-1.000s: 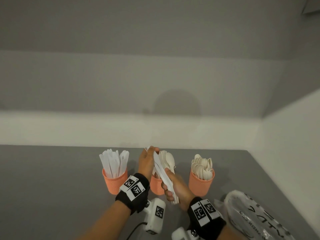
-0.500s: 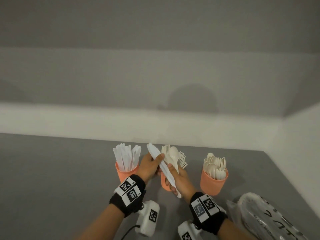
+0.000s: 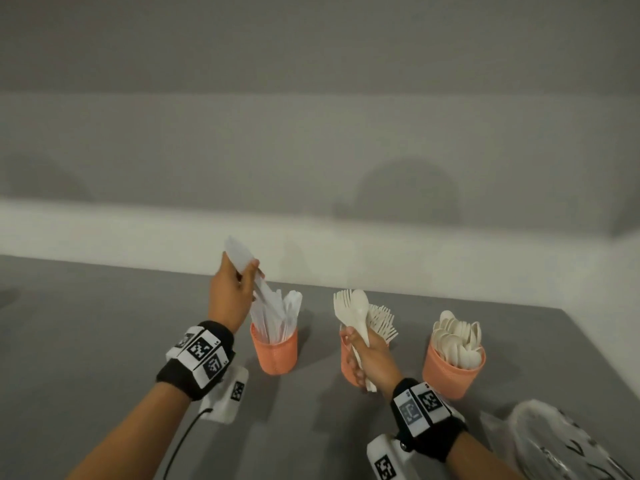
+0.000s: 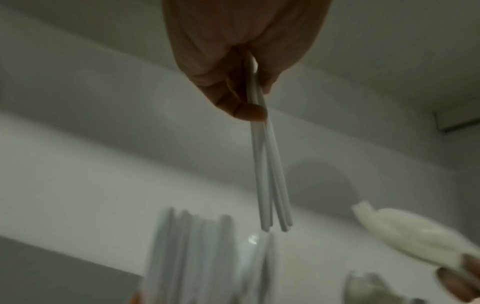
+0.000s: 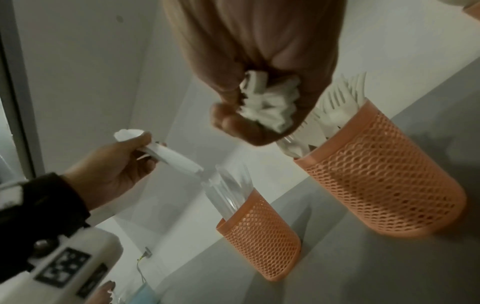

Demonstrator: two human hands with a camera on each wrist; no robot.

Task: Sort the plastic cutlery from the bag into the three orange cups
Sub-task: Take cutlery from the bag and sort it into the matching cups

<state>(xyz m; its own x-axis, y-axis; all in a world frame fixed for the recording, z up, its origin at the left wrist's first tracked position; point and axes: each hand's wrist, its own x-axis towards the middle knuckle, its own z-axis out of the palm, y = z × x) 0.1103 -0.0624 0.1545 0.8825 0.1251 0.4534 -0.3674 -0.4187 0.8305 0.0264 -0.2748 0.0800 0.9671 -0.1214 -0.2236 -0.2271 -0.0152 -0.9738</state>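
Three orange mesh cups stand in a row on the grey table. The left cup (image 3: 275,353) holds white knives, the middle cup (image 3: 348,363) holds forks, the right cup (image 3: 450,374) holds spoons. My left hand (image 3: 230,292) pinches white knives (image 3: 242,259) by their blades, handles pointing down just above the left cup; the left wrist view shows two handles (image 4: 270,174) hanging from the fingers. My right hand (image 3: 367,358) grips a bundle of cream cutlery (image 3: 356,311), a spoon and forks, in front of the middle cup. The plastic bag (image 3: 568,445) lies at the lower right.
A white wall runs behind the table and meets a side wall at the right. In the right wrist view the knife cup (image 5: 262,236) and fork cup (image 5: 376,185) stand close together. Bare grey table lies to the left of the cups.
My left hand has taken the knives out of the right hand's bundle and carried them left and up, over the knife cup. The right hand keeps the spoon and forks.
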